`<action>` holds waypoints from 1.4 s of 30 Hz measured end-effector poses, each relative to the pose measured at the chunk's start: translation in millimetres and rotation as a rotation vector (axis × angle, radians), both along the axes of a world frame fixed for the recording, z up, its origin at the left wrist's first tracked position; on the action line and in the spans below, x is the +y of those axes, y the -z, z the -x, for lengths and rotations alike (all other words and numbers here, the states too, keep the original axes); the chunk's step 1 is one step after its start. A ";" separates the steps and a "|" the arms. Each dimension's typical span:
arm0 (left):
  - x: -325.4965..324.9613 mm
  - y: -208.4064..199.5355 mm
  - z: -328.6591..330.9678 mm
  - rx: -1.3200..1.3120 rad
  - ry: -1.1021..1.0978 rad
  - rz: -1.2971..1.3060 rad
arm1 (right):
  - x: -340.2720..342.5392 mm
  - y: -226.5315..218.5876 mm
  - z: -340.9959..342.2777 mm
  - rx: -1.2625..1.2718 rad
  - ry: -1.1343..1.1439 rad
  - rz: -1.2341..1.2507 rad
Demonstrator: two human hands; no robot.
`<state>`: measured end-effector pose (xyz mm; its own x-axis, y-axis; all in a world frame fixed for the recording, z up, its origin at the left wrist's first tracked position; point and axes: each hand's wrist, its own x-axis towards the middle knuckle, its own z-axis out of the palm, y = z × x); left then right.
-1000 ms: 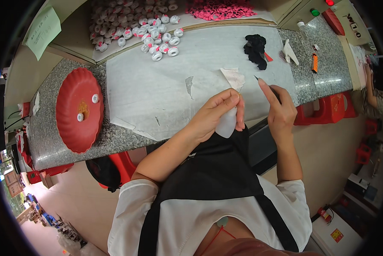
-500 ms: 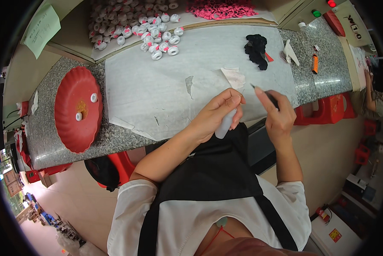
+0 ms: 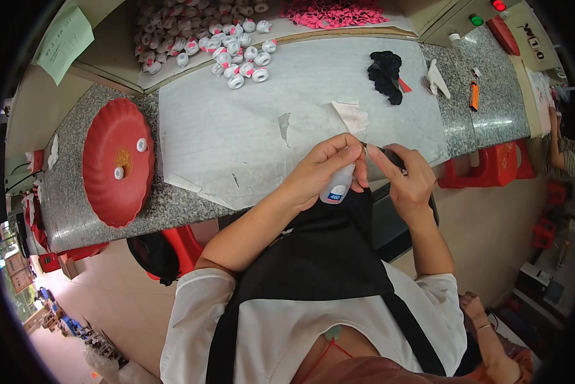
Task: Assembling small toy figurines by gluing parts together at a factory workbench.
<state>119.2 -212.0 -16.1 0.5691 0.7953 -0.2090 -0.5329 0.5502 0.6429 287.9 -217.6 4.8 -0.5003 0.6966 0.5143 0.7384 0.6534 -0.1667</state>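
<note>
My left hand [image 3: 323, 168] is closed around a small, pale translucent squeeze bottle [image 3: 336, 187] with a white and blue label, held over the lap at the table's front edge. Its thumb and forefinger are pinched together at the far end; anything small between them is too hidden to tell. Close on the right, my right hand [image 3: 410, 179] grips a slim dark pointed tool [image 3: 396, 155], its tip at the left fingertips. Beyond the hands lies a creased scrap of white cloth or paper [image 3: 350, 116] on the white sheet [image 3: 223, 128].
A red scalloped dish [image 3: 102, 163] at left holds two small white round parts. Many white-and-pink parts [image 3: 236, 57] and pink pieces [image 3: 332, 14] lie at the back. Black cloth [image 3: 385, 77] and an orange cutter [image 3: 474, 96] lie right. Another person's arm [image 3: 489, 339] shows lower right.
My right hand has moved left, bringing the tool's tip to my left fingertips. The bottle has turned so its label shows. Another person's arm has appeared at lower right.
</note>
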 end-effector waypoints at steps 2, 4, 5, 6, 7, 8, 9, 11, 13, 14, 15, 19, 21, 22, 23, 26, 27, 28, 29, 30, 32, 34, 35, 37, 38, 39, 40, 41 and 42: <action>0.4 0.1 0.0 0.014 -0.003 -0.005 | 5.1 2.0 -2.5 0.031 0.058 -0.023; 1.1 1.8 -0.3 0.027 -0.008 -0.009 | 10.7 4.3 -6.1 0.093 0.166 -0.067; 1.6 3.7 -0.3 0.027 0.011 -0.028 | 5.3 2.8 -4.4 0.090 0.073 -0.052; 2.0 5.0 -0.3 0.026 0.031 -0.047 | 0.0 0.1 -0.5 0.028 0.020 -0.016; 2.5 4.7 -0.1 0.023 0.041 -0.048 | 2.9 3.1 -2.2 0.037 0.024 -0.035; 3.0 4.4 0.1 0.001 0.044 -0.043 | 9.2 7.6 -5.1 0.046 0.028 -0.054; 3.6 4.1 0.6 -0.021 0.047 -0.038 | 15.6 9.2 -8.8 0.046 0.183 0.031; 4.2 3.8 2.4 -0.024 0.027 -0.037 | 35.8 16.9 -22.5 0.066 0.422 0.120; 5.5 2.5 3.1 0.007 -0.023 -0.041 | 55.2 21.7 -30.5 0.004 0.547 0.049; 7.3 1.9 2.5 0.007 -0.014 -0.044 | 63.9 24.1 -35.2 0.005 0.555 0.046; 9.1 1.8 1.9 -0.002 -0.017 -0.056 | 71.8 28.0 -39.9 -0.049 0.608 0.058; 12.3 2.5 2.3 0.078 -0.045 -0.101 | 87.9 30.7 -38.6 -0.176 0.611 -0.034; 12.0 2.2 3.1 0.108 -0.063 -0.091 | 90.6 26.7 -27.3 -0.041 0.446 -0.079; 11.7 1.8 2.9 0.131 -0.072 -0.081 | 90.4 24.5 -20.8 0.086 0.290 -0.123; 12.4 1.7 2.5 0.131 -0.071 -0.082 | 92.2 26.6 -14.7 0.087 0.291 -0.124; 13.7 1.0 3.1 0.165 -0.122 -0.119 | 96.6 30.8 -4.9 0.003 0.231 0.012; 13.6 -0.7 3.2 0.186 -0.129 -0.130 | 96.5 26.1 -5.8 -0.012 0.242 0.056; 14.5 -2.3 3.5 0.208 -0.143 -0.141 | 98.7 21.3 -5.0 -0.025 0.246 0.098; 14.4 -3.7 3.4 0.207 -0.150 -0.142 | 97.4 16.9 -2.5 -0.026 0.239 0.097; 13.8 -4.7 3.0 0.213 -0.161 -0.154 | 91.9 12.3 0.5 0.143 0.249 0.190; 15.0 -4.4 3.2 0.217 -0.184 -0.166 | 82.5 4.9 7.0 0.308 0.246 0.284; 17.3 -0.6 2.6 0.256 -0.236 -0.269 | 70.8 0.2 12.6 0.985 0.046 0.844; 17.4 -0.1 0.5 0.254 -0.234 -0.270 | 64.1 1.9 16.6 1.178 -0.036 1.031; 17.9 1.2 -2.9 0.211 -0.319 -0.352 | 50.9 0.0 28.2 1.416 -0.149 1.310; 18.5 2.2 -1.9 0.209 -0.318 -0.351 | 47.4 2.4 32.6 1.496 -0.188 1.381; 19.2 3.1 -0.4 0.233 -0.330 -0.348 | 47.1 5.3 32.7 1.496 -0.187 1.379; 19.5 4.1 0.0 0.256 -0.342 -0.344 | 47.0 8.5 31.9 1.390 -0.151 1.297; 18.5 4.9 -0.2 0.253 -0.340 -0.345 | 47.3 9.6 31.6 1.284 -0.117 1.212; 16.4 5.4 -0.3 0.253 -0.338 -0.353 | 47.9 8.7 32.3 1.282 -0.117 1.209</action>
